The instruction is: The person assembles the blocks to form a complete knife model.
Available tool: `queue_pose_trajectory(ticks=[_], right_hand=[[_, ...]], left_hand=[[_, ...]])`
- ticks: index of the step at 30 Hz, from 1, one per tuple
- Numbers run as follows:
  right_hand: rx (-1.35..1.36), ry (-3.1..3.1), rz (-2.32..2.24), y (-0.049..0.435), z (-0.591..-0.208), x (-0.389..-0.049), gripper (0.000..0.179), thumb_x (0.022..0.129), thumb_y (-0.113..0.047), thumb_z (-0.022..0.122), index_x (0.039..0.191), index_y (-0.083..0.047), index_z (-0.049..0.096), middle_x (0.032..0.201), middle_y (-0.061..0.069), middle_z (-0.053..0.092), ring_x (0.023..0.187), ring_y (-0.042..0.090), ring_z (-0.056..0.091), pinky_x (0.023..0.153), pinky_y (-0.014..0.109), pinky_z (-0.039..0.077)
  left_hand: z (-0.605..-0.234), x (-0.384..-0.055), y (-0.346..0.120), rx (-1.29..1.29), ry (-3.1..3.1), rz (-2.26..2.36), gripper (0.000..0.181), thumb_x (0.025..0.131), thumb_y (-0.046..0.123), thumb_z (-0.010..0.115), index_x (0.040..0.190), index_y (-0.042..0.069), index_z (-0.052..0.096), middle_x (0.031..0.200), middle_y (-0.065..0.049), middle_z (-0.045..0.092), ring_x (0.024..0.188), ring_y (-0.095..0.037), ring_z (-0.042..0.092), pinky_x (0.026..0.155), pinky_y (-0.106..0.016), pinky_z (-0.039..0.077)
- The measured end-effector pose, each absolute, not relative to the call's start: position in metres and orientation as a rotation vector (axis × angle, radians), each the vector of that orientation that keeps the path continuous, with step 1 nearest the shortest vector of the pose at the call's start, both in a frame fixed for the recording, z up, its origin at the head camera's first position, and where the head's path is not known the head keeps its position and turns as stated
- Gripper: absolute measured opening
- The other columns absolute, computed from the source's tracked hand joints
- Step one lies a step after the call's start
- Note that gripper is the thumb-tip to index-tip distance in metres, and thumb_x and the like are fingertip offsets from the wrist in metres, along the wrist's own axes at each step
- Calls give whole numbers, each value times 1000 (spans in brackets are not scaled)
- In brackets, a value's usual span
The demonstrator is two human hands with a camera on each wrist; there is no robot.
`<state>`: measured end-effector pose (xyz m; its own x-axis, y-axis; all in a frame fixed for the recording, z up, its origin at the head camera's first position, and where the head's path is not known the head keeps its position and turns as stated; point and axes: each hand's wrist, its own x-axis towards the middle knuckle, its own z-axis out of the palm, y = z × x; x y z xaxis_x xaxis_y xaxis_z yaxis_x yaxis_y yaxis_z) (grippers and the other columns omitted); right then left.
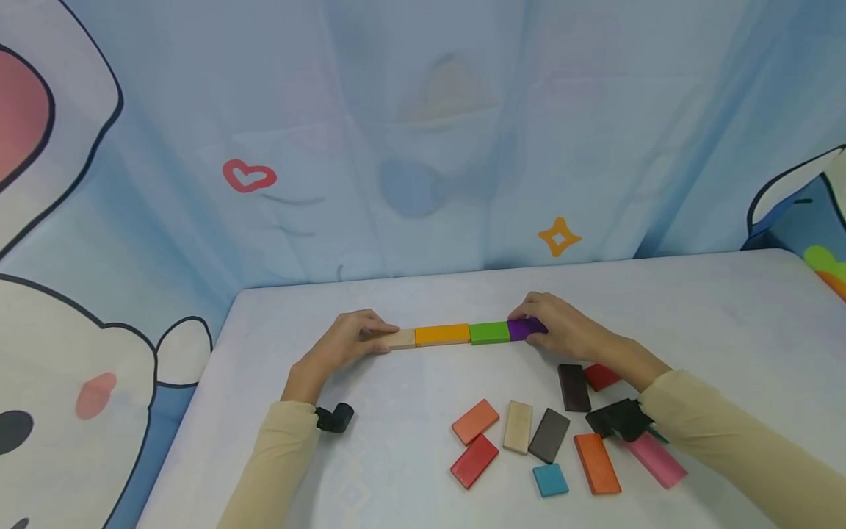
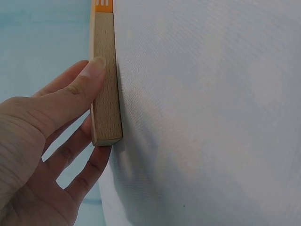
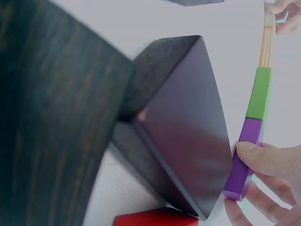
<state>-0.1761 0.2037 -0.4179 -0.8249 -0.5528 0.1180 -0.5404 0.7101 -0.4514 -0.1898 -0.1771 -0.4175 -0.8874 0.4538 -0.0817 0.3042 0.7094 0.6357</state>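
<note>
A row of wooden blocks lies end to end on the table: a natural wood block (image 1: 402, 339), an orange-yellow block (image 1: 443, 336), a green block (image 1: 490, 333) and a purple block (image 1: 519, 330). At the row's left end my left hand (image 1: 346, 340) pinches the natural wood block, thumb on its near side, as the left wrist view shows. The purple block at the right end is pinched by my right hand (image 1: 567, 328). In the right wrist view the purple block (image 3: 245, 165) meets the green block (image 3: 259, 94). Finger parts behind the blocks are hidden.
Loose blocks lie nearer me on the right: a red block (image 1: 474, 461), a light wood block (image 1: 518, 426), a blue block (image 1: 550, 480), an orange block (image 1: 597, 463), a pink block (image 1: 656, 458), dark blocks and others. A printed curtain (image 1: 423, 184) hangs behind the table.
</note>
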Motion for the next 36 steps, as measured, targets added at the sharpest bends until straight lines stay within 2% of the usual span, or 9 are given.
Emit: queue_pose_trajectory(ticks=[9, 15, 19, 26, 31, 36], right_hand=[[-905, 2890, -723, 198, -420, -175, 36, 83, 9, 83, 117, 5, 74, 107, 16, 66, 102, 34, 64, 93, 52, 58], [-865, 2949, -698, 201, -417, -169, 44, 83, -3, 88, 125, -1, 73, 118, 18, 62, 112, 38, 57, 97, 56, 54], [-939, 2979, -722, 200, -410, -160, 50, 81, -6, 90, 128, -5, 72, 124, 19, 60, 116, 39, 54, 96, 58, 53], [-1151, 2770, -733, 176, -395, -136, 44, 83, -7, 90, 123, -10, 73, 126, 7, 59, 118, 29, 54, 97, 47, 56], [-1165, 2488, -677, 157, -386, -116, 38, 88, -11, 85, 123, -20, 75, 123, -5, 59, 119, 20, 55, 97, 38, 56], [-1192, 2357, -629, 142, -388, -106, 38, 91, -9, 82, 127, -20, 76, 122, -9, 60, 114, 11, 54, 94, 27, 55]], left_hand=[[-423, -191, -181, 624, 2695, 927, 35, 92, 13, 81, 127, 13, 78, 114, -2, 71, 108, -22, 63, 99, -43, 52], [-425, -191, -181, 634, 2691, 937, 35, 92, 13, 81, 127, 13, 78, 115, -2, 72, 109, -23, 63, 100, -44, 52], [-424, -191, -180, 635, 2685, 947, 34, 92, 13, 81, 127, 13, 78, 116, -2, 71, 108, -22, 62, 100, -43, 52], [-423, -190, -180, 600, 2689, 949, 34, 93, 14, 81, 127, 15, 78, 114, 0, 71, 105, -20, 61, 98, -41, 52], [-422, -190, -180, 606, 2686, 960, 34, 93, 14, 81, 127, 15, 78, 111, 1, 70, 102, -19, 59, 96, -40, 51], [-423, -191, -180, 638, 2685, 968, 35, 93, 13, 81, 127, 13, 78, 108, 0, 69, 101, -19, 60, 97, -40, 51]])
